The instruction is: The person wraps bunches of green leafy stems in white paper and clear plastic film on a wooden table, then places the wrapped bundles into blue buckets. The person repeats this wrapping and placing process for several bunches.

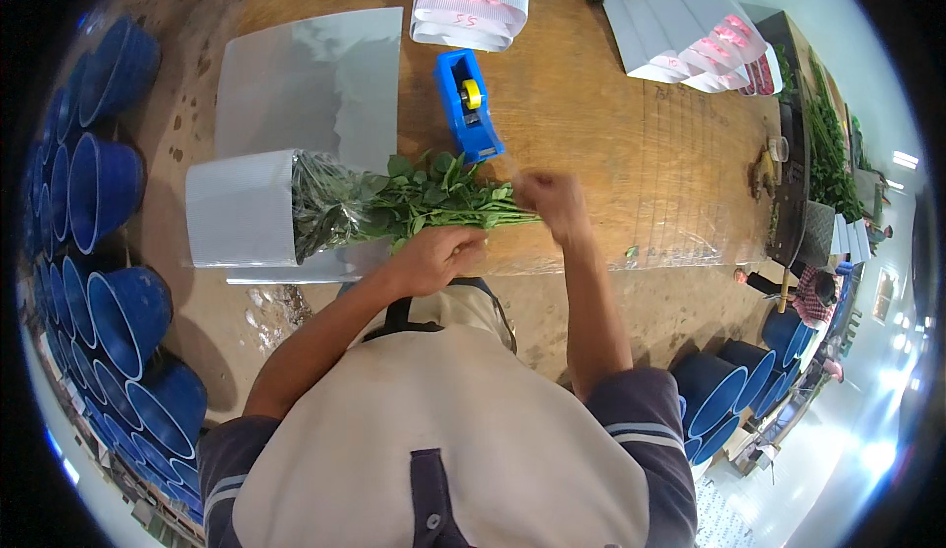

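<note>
A leafy bunch of green flower stems (pixel 443 197) lies along the near side of the wooden table, its left end wrapped in white corrugated cardboard (pixel 240 208) and clear plastic film (pixel 325 204). My left hand (pixel 443 256) rests at the near side of the stems, fingers bent; whether it grips anything is not clear. Blurred, my right hand (pixel 550 200) is curled above the right end of the stems, near the blue tape dispenser (pixel 462 108) with its yellow-cored roll. What lies between its fingers cannot be made out.
Flat sheets (pixel 310 82) lie at the table's left. Wrapped pink roses (pixel 469 12) and more bundles (pixel 684 38) stand along the far side of the wooden table (pixel 591 127). Blue buckets (pixel 107 189) crowd the floor at left, others (pixel 713 393) at right. A person (pixel 813 297) is far right.
</note>
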A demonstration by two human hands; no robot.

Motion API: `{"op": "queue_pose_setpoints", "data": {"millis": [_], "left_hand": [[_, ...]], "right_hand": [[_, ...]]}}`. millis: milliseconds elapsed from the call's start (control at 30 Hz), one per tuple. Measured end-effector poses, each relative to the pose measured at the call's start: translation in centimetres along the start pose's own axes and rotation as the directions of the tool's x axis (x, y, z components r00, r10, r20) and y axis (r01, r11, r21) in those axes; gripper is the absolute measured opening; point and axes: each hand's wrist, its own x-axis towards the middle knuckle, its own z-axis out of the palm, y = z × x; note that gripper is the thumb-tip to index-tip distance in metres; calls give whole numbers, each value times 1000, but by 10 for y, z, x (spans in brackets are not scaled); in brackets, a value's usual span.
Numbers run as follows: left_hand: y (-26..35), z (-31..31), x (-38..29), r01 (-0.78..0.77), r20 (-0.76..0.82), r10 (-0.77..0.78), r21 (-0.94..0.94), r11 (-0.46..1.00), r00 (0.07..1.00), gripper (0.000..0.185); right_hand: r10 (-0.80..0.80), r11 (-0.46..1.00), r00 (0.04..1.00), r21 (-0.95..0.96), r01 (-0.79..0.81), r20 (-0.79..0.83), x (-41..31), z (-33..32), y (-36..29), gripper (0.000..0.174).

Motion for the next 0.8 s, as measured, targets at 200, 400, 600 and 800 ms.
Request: {"op": "queue_pose_setpoints", "data": {"millis": [200,400,600,800], "left_hand": [[-37,25,91,216,-35,-421,-818,533,906,45],[-59,43,132,72,-117,-543,-946,315,832,37],[-42,51,161,236,-123,-722,-896,376,681,30],[26,13,111,9,-274,-111,-347,938,955,34]], "right_hand": [[410,879,910,291,-377,-58,-162,24,51,27],[292,950,912,-20,-311,-287,-187,38,77,23],[178,949,924,-189,-252,-339,-182,46,89,21],[369,907,915,278,-316,-164,-187,64,67,20]]}}
